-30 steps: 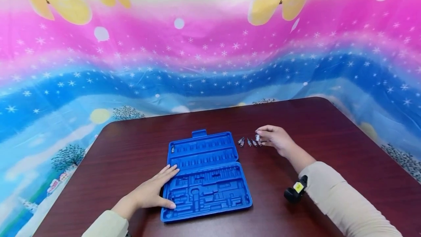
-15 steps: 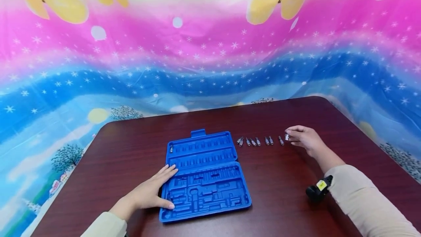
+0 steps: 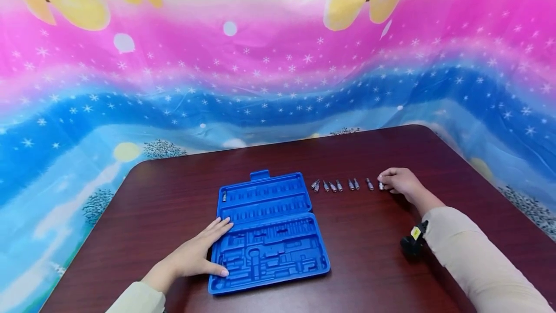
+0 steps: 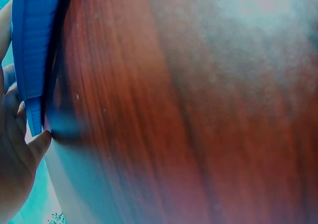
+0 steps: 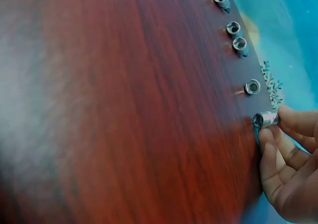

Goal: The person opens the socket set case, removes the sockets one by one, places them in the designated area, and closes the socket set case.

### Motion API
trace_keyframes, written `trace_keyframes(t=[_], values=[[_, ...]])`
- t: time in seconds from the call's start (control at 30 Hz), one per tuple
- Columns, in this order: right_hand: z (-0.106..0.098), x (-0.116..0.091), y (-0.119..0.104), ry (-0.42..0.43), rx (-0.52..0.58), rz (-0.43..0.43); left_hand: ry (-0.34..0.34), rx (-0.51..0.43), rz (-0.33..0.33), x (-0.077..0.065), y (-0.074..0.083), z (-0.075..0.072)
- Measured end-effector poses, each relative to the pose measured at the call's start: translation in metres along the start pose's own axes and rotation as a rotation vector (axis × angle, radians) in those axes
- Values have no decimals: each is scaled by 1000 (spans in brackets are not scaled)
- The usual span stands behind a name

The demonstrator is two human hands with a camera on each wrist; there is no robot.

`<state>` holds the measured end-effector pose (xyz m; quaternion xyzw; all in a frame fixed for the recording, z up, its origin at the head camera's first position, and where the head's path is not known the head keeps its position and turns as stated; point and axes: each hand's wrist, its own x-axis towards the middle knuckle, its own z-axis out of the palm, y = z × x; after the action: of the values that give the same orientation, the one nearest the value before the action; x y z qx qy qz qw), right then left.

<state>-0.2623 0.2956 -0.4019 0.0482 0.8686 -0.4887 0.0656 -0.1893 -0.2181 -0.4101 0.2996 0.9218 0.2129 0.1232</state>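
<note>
My right hand [image 3: 404, 181] pinches a small silver socket [image 5: 266, 119] between thumb and fingers, at the right end of a row of bit sockets on the table. In the right wrist view its round opening faces the camera. Closest to it in the row is another socket [image 3: 369, 184]. The blue tool case [image 3: 271, 288] lies unfolded, with moulded slots in both halves. My left hand [image 3: 195, 255] rests with spread fingers over the case's left edge, thumb on the near half. One metal piece [image 3: 224, 196] sits in the far half's upper left slot.
Several more sockets [image 3: 333, 187] lie between the case and my right hand. The dark red wooden table [image 3: 360, 264] reaches back to a printed curtain [image 3: 269, 62]. A black wrist camera [image 3: 412, 245] hangs from my right sleeve.
My right hand moves right along the row, then down to the table with the socket. The sockets it covered now show. My left hand stays on the case.
</note>
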Motion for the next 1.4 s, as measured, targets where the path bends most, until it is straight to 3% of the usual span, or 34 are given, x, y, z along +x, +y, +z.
trace_keyframes(t=[0.63,1.4], values=[[4,8,0,80,-123,-3,11,-3,5,2,1,1],[7,5,0,52,-74,-32,19,-11,-1,-1,-2,3]])
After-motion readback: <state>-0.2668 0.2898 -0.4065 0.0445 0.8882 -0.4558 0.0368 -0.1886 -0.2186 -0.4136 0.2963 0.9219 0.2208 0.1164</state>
